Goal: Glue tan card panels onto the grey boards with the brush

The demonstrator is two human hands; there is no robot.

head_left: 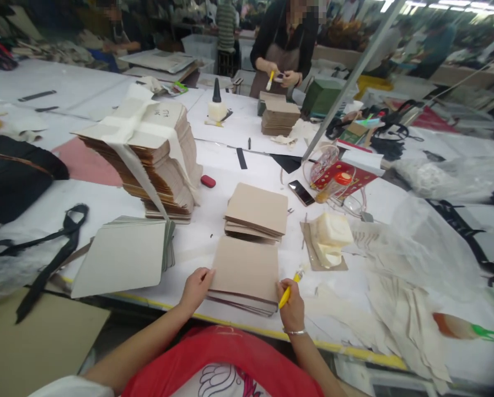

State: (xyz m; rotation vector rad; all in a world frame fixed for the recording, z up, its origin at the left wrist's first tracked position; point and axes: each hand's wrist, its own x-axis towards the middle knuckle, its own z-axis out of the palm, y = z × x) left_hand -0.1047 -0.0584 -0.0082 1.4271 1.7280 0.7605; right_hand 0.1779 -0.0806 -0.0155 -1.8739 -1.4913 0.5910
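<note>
My left hand (pixel 198 288) is closed at the left edge of a tan cardboard sheet (pixel 245 266), the top one of a low stack at the table's front. In my right hand (pixel 291 307) is a small brush with a yellow handle (pixel 285 298), its bristle end pointing up and away. The fingers of that hand also touch the sheet's right edge. Right behind lies a second stack of tan cardboard sheets (pixel 257 208). A fanned pile of grey-green boards (pixel 121 255) is to the left of my left hand. Beyond the brush, a pale yellowish block-shaped container (pixel 333 230) rests on a cardboard scrap.
A tall bundle of boards (pixel 164 154) tied with white strips stands at the back left. A phone (pixel 301 193) and a red box (pixel 354 179) lie back right. Fabric strips (pixel 399 314) cover the right side. Across the table, a co-worker (pixel 286 55) holds another yellow brush.
</note>
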